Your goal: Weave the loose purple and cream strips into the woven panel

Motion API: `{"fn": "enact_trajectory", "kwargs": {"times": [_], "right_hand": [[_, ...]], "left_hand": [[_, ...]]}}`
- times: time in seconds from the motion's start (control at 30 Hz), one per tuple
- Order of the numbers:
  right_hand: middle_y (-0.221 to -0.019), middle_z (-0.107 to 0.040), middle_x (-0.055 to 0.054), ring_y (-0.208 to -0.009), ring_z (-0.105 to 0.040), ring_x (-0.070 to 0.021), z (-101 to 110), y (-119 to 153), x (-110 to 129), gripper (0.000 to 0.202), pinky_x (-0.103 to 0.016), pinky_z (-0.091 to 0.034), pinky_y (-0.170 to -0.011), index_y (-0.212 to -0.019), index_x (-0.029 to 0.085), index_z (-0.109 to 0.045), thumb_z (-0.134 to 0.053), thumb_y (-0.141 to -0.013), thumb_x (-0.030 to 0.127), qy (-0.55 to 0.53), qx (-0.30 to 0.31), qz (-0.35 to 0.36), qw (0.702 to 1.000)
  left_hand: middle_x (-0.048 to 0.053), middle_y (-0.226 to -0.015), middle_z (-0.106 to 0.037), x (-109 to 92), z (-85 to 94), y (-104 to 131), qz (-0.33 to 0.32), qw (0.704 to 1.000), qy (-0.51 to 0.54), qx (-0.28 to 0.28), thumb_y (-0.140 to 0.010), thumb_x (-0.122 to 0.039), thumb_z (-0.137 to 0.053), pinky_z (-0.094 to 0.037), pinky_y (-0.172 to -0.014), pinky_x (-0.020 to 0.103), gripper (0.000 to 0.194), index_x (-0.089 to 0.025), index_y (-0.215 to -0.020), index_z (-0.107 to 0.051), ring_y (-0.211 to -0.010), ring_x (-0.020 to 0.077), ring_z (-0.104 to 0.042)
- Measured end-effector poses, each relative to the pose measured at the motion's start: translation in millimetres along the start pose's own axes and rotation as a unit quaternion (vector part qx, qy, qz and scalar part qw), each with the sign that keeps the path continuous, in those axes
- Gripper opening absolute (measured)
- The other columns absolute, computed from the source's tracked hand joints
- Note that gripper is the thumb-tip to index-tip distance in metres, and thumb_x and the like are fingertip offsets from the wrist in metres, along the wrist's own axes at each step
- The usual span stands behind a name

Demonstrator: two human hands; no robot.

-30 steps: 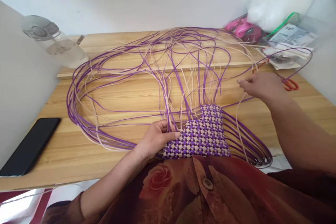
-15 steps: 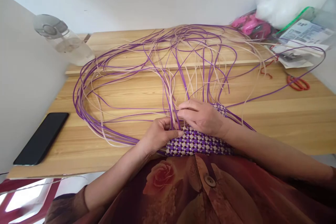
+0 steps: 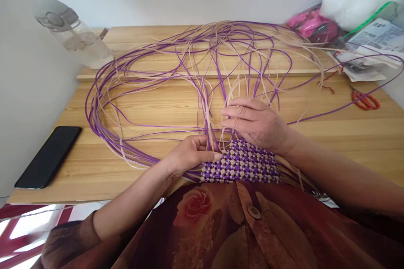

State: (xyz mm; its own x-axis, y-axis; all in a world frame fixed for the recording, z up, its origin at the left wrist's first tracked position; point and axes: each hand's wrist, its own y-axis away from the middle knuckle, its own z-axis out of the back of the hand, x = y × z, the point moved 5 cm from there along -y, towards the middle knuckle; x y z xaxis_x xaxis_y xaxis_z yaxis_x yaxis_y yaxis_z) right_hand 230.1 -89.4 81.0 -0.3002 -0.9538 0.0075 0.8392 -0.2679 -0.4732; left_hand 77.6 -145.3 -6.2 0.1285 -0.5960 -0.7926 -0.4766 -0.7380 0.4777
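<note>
A checked purple-and-cream woven piece (image 3: 243, 162) lies against my shirt at the table's front edge. Long purple and cream strands (image 3: 206, 96) run out from its far side. My left hand (image 3: 191, 154) pinches the left part of the weave, its thumb on top and its fingers behind, where several strands rise. Over the far edge of the weave, my right hand (image 3: 260, 122) has its fingers curled around some upright strands. Its thumb and fingertips are partly hidden.
Loose strands arch across the wooden table (image 3: 158, 109) toward the wall. At left are a black phone (image 3: 49, 157) and a clear bottle (image 3: 74, 35). Orange-handled scissors (image 3: 366, 100), papers (image 3: 377, 40) and a bag with pink items (image 3: 312, 25) lie at right.
My right hand has moved up and right, away from my left hand, uncovering more of the weave. My left hand keeps its grip. The whole view has shifted slightly.
</note>
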Motion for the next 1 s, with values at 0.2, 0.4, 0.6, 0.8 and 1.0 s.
{"fn": "enact_trajectory", "kwargs": {"times": [0.2, 0.4, 0.6, 0.8, 1.0], "right_hand": [[-0.091, -0.069, -0.006, -0.105, -0.054, -0.0245, -13, 7, -6, 0.018, -0.038, -0.042, -0.089, -0.094, 0.017, -0.069, -0.052, -0.088, 0.013, -0.008, 0.12, -0.062, 0.991], [-0.077, -0.066, -0.005, -0.077, -0.058, -0.0188, -38, 0, -6, 0.011, -0.033, -0.043, -0.075, -0.086, 0.015, -0.066, -0.055, -0.088, 0.017, -0.055, 0.128, -0.168, 0.976], [-0.103, -0.067, -0.008, -0.097, -0.059, -0.0194, -28, -6, 11, 0.017, -0.034, -0.048, -0.089, -0.101, 0.016, -0.067, -0.054, -0.091, 0.017, -0.084, 0.006, -0.03, 0.996], [-0.113, -0.067, -0.007, -0.117, -0.057, -0.0204, 2, -4, 1, 0.022, -0.039, -0.047, -0.099, -0.104, 0.019, -0.066, -0.05, -0.091, 0.013, -0.093, -0.066, -0.011, 0.993], [-0.087, -0.073, -0.007, -0.083, -0.066, -0.021, 4, 6, -3, 0.026, -0.037, -0.047, -0.079, -0.106, 0.018, -0.069, -0.048, -0.091, 0.018, -0.036, 0.087, -0.119, 0.988]], "left_hand": [[0.005, -0.078, -0.07, 0, 1.5, -1, 0.004, 0.999, -0.033, -0.018, -0.063, -0.023, -0.082, -0.046, -0.068, 0.027, 0.024, -0.011, -0.08, -0.07, -0.067, 0.0142, -0.061], [0.002, -0.075, -0.067, -5, 2.8, 1, -0.085, 0.98, -0.154, -0.094, -0.066, -0.025, -0.079, -0.043, -0.067, 0.025, 0.02, -0.012, -0.078, -0.07, -0.068, 0.0129, -0.058], [0.002, -0.076, -0.067, -1, 1.6, -1, -0.082, 0.99, -0.095, -0.064, -0.066, -0.026, -0.079, -0.043, -0.069, 0.025, 0.022, -0.012, -0.08, -0.069, -0.07, 0.0124, -0.058], [0.006, -0.08, -0.07, -4, 3.8, 4, -0.003, 0.999, -0.054, -0.006, -0.067, -0.032, -0.081, -0.044, -0.062, 0.025, 0.033, -0.012, -0.092, -0.071, -0.067, 0.0139, -0.061], [0.005, -0.074, -0.069, 4, 5.4, 3, 0.08, 0.996, -0.017, 0.034, -0.064, -0.029, -0.082, -0.042, -0.058, 0.025, 0.028, -0.012, -0.084, -0.073, -0.057, 0.0114, -0.057]]}}
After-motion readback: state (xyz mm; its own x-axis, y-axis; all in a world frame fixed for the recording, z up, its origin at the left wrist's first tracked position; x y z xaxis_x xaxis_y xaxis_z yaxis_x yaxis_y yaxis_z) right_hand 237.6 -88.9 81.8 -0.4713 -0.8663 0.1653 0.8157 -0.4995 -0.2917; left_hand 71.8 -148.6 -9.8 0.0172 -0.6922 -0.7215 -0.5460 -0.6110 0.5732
